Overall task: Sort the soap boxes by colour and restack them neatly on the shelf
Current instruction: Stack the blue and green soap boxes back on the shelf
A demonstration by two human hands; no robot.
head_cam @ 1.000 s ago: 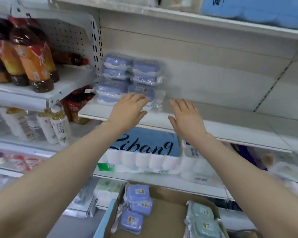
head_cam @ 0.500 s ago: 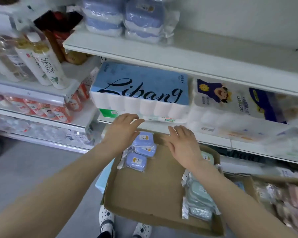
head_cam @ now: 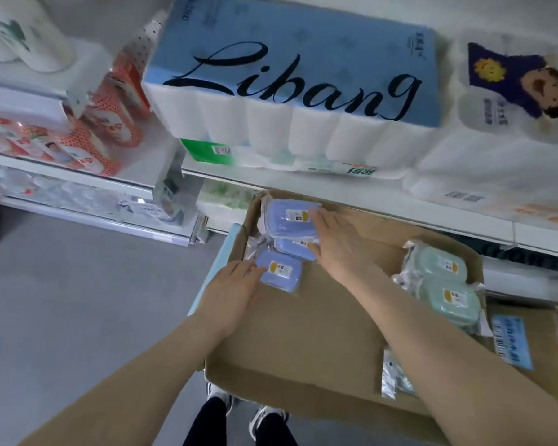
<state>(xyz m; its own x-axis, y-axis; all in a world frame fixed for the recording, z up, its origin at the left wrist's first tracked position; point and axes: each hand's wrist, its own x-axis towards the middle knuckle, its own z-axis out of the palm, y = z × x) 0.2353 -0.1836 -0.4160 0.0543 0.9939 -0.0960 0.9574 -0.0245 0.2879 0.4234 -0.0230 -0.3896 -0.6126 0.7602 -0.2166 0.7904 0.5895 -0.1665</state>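
shop: stocked shelves (head_cam: 351, 185), toilet-roll packs (head_cam: 290, 85)

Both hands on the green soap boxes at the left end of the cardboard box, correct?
No: those are blue, not green. Head view: left hand touches the nearest blue soap box, right hand rests on the blue stack behind it, left end of the cardboard box. Green soap boxes lie untouched at its right.

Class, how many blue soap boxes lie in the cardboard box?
3 blue soap boxes in the cardboard box's far left corner: farthest under the right hand, one half-covered just nearer, nearest touched by the left hand. Others may be hidden.
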